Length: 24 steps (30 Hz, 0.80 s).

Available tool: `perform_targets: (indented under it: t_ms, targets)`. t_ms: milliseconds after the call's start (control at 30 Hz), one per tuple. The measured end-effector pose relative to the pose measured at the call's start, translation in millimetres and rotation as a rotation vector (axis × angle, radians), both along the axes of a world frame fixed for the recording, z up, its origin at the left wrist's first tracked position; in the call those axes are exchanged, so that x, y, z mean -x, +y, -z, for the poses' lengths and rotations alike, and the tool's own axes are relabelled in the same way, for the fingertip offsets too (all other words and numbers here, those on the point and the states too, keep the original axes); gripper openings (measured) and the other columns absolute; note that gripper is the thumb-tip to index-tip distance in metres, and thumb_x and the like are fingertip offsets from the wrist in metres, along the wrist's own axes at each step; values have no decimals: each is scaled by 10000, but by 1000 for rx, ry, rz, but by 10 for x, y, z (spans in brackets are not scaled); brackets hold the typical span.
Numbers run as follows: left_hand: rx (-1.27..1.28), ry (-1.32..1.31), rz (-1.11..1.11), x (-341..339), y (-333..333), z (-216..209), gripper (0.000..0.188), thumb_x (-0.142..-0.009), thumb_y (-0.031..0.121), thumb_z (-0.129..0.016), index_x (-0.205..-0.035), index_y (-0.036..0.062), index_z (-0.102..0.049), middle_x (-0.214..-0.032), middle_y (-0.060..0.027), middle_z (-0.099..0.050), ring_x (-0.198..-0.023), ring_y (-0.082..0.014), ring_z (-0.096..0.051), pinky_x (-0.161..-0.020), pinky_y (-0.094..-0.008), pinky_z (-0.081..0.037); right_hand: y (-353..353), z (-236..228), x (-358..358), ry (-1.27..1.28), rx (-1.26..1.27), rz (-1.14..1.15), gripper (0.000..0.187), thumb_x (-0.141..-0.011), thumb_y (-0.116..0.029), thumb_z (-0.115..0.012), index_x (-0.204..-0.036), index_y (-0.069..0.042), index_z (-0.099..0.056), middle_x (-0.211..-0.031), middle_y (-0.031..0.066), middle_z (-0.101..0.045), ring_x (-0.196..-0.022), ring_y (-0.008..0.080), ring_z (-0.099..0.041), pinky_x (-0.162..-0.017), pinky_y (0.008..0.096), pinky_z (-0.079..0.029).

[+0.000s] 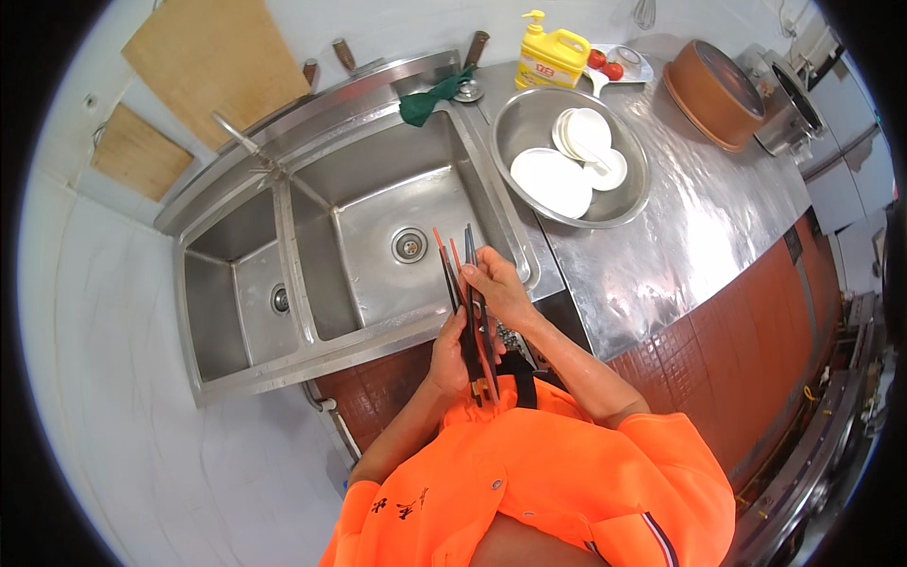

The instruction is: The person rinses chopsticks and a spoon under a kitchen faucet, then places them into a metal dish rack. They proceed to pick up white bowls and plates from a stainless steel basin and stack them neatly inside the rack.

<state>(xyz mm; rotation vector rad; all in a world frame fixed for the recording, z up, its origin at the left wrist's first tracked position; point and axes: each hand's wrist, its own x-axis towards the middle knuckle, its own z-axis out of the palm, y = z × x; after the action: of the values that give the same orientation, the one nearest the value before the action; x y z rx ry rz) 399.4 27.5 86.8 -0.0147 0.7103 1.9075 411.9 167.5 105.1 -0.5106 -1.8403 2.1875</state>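
Several chopsticks, black and red, are bundled between my two hands in front of my body, tips pointing up toward the sink. My left hand wraps round the lower part of the bundle. Higher up, my right hand pinches some of the chopsticks between thumb and fingers. Both hands are over the front edge of the steel double sink. To the right, a large steel bowl holds white plates and small white dishes.
A faucet stands behind the sink divider. A green cloth and a ladle lie on the sink's back rim. Beyond the bowl are a yellow pump bottle, a tray with tomatoes and a brown pot. Cutting boards lean at left.
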Motion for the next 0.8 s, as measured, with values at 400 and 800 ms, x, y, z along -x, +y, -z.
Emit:
perform_targets:
  t_ms: [400,800]
  targets:
    - [145,163,60,695,240,-30,276,-968,385,-454,-940,111,-436,-709,-51,-502,-529,-177,-550,-419,-269,-450,247,-427,-271,274,260,688,150,-962,-193,-493,-1009,-52,-514,-688,5,-481,-531,66,-419,-457,186,-339]
    - [187,331,498,1408,165,-154,271,-984,343,-436,-1042,83,-482,-643,5,-433,-424,-68,-359,-381,-207,-293,22,-94,-1104,298,528,895,157,-961,-215,-478,-922,-65,-502,-621,5,-441,-446,87,-366,-390,226,-264]
